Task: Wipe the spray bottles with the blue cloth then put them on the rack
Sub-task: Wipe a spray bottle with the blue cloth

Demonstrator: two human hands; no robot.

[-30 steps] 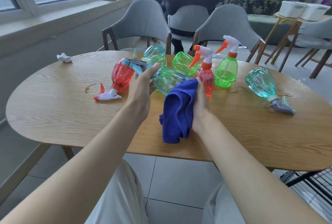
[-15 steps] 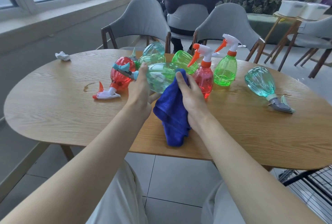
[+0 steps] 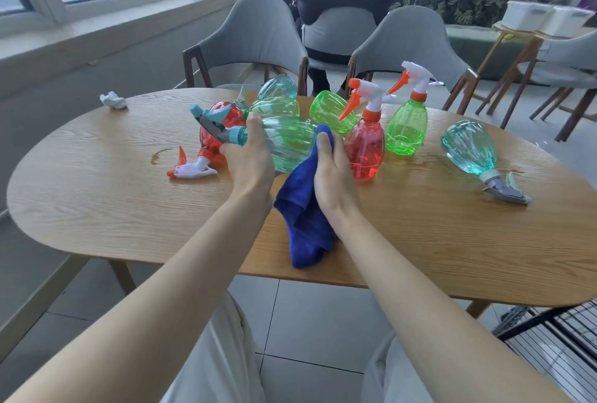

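A crumpled white tissue (image 3: 113,101) sits at the far-left edge of the wooden table (image 3: 97,202); further in, a red bottle on its side (image 3: 214,134) lies with its white-and-orange trigger toward the near edge, its body partly hidden behind the sprayer head of the held green bottle (image 3: 290,144); the left hand (image 3: 248,161) is clamped round that bottle's neck and shoulder, thumb on top, the other fingers out of sight underneath; the bottle is held sideways, nozzle pointing left; behind it a pale green bottle (image 3: 276,107) and a rear teal bottle (image 3: 278,87) lie mostly covered, so their sprayers are hard to make out; the blue cloth (image 3: 303,218) hangs from the held bottle's base toward the near table edge; the right hand (image 3: 332,173) grips the cloth against that base, its fingertips buried in the fabric; a toppled green bottle (image 3: 332,111) shows only its base end; a red upright bottle (image 3: 365,150) and a green upright bottle (image 3: 405,127) stand just beside each other; a teal bottle on its side (image 3: 468,147) lies well apart to the right; the black wire rack (image 3: 549,341) is cut off by the lower-right corner.
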